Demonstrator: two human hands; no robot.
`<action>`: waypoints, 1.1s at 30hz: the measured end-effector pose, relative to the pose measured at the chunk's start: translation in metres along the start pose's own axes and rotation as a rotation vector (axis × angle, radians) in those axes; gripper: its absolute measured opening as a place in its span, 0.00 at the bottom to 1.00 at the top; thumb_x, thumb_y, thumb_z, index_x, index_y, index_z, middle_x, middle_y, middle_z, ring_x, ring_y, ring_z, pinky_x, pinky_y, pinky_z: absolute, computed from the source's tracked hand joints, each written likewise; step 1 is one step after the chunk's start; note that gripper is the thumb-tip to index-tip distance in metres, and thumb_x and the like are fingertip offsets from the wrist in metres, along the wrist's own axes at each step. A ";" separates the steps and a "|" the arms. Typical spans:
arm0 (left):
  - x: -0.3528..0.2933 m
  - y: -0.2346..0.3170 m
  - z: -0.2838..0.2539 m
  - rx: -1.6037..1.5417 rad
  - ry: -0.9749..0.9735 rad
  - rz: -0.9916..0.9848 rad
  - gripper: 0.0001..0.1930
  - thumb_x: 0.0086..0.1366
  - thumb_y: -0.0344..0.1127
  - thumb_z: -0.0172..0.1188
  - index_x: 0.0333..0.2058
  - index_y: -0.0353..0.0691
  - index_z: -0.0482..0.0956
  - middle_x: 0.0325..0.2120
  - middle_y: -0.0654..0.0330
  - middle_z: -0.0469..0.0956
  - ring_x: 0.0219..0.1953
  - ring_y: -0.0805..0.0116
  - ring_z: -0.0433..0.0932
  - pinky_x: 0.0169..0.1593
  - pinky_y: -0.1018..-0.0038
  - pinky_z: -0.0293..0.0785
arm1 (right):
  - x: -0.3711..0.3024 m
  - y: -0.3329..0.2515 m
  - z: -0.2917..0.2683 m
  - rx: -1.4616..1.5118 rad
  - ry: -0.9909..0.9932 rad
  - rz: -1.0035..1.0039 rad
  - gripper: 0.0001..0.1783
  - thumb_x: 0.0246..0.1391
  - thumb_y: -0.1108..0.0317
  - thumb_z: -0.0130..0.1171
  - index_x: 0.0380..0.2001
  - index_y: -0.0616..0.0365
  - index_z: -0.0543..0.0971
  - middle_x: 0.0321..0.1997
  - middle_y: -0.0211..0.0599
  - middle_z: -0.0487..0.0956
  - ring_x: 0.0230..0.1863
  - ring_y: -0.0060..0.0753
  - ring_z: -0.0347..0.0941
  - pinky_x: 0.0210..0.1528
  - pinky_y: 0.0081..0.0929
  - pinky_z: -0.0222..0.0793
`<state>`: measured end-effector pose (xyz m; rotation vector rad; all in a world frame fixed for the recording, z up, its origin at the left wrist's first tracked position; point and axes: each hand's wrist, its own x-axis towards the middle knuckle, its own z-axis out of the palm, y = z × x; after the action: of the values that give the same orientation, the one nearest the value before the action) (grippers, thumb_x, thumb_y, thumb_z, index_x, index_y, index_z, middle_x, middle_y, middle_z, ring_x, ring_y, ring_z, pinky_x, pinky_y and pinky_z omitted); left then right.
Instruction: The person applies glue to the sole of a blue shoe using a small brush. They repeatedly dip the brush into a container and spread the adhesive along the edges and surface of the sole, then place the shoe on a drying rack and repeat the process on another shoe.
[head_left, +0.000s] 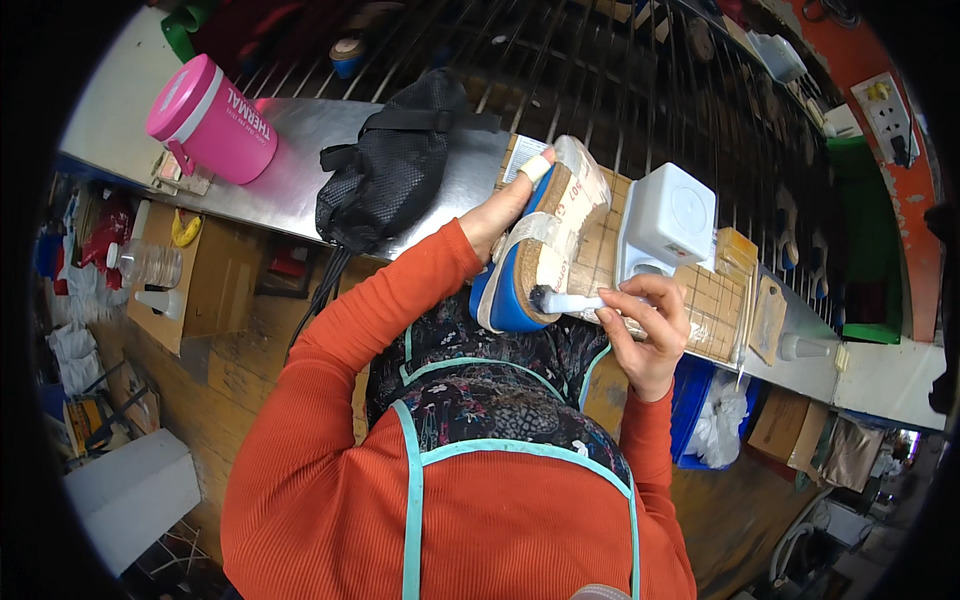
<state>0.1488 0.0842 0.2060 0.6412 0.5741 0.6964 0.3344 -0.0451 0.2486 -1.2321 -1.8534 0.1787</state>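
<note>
My left hand (503,208) is closed around the side of a shoe on a blue last (515,290), holding it tilted with its underside up. Cork-brown edges, a pale strap and light patches show on that underside (550,240). A pale wrap covers one of this hand's digits near the tip. My right hand (650,325) pinches the white handle of a small brush (578,302). The brush's dark bristles touch the near end of the shoe's underside, or lie very close to it. Beyond the right hand stands a white plastic container (672,215).
Under the container lies a grid-patterned board (712,318) on the metal ledge, with a yellowish block (736,250). Left of the shoe are a black mesh bag (385,180) and a pink jug (222,125). A rack of metal bars (540,75) runs behind, carrying another blue last (346,60).
</note>
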 end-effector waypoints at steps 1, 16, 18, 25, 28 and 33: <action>-0.003 0.000 0.002 0.001 -0.028 -0.016 0.42 0.64 0.71 0.43 0.61 0.40 0.66 0.52 0.54 0.75 0.50 0.68 0.78 0.53 0.71 0.76 | 0.005 0.000 -0.001 0.006 -0.018 -0.032 0.13 0.37 0.69 0.73 0.32 0.50 0.87 0.32 0.29 0.78 0.34 0.28 0.69 0.40 0.28 0.58; -0.045 -0.045 -0.035 -0.040 -0.687 -0.275 0.30 0.70 0.57 0.44 0.60 0.42 0.66 0.52 0.47 0.74 0.48 0.61 0.79 0.45 0.68 0.82 | 0.072 0.004 0.014 0.227 -0.357 -0.348 0.13 0.40 0.64 0.72 0.33 0.47 0.87 0.32 0.28 0.78 0.33 0.26 0.68 0.40 0.27 0.57; -0.060 -0.046 -0.031 -0.226 -0.631 -0.388 0.28 0.72 0.51 0.46 0.61 0.36 0.63 0.50 0.40 0.72 0.47 0.56 0.79 0.44 0.64 0.83 | 0.076 0.006 0.016 0.237 -0.402 -0.371 0.12 0.40 0.63 0.72 0.33 0.48 0.87 0.33 0.28 0.78 0.33 0.25 0.69 0.40 0.26 0.56; -0.057 -0.063 -0.015 -0.845 -0.788 -0.816 0.35 0.71 0.58 0.43 0.64 0.35 0.59 0.54 0.36 0.66 0.49 0.44 0.75 0.47 0.58 0.81 | 0.082 0.011 0.021 0.287 -0.521 -0.429 0.11 0.41 0.63 0.72 0.33 0.48 0.87 0.33 0.27 0.78 0.32 0.24 0.69 0.40 0.26 0.55; -0.054 -0.071 -0.017 -0.956 -0.795 -0.945 0.37 0.70 0.61 0.42 0.64 0.35 0.58 0.52 0.36 0.67 0.48 0.44 0.75 0.45 0.57 0.82 | 0.086 0.012 0.013 0.283 -0.574 -0.405 0.11 0.40 0.63 0.72 0.32 0.47 0.88 0.34 0.28 0.78 0.32 0.25 0.68 0.40 0.26 0.56; -0.044 -0.056 -0.014 -0.624 -0.657 -0.530 0.42 0.65 0.69 0.44 0.65 0.38 0.58 0.50 0.40 0.71 0.43 0.50 0.80 0.38 0.60 0.85 | 0.075 0.003 -0.019 0.026 -0.297 -0.260 0.11 0.38 0.65 0.72 0.30 0.47 0.87 0.36 0.28 0.78 0.32 0.26 0.68 0.40 0.27 0.56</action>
<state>0.1338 0.0239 0.1688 0.0901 -0.1050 0.1130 0.3412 0.0105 0.3023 -0.9736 -2.2408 0.2518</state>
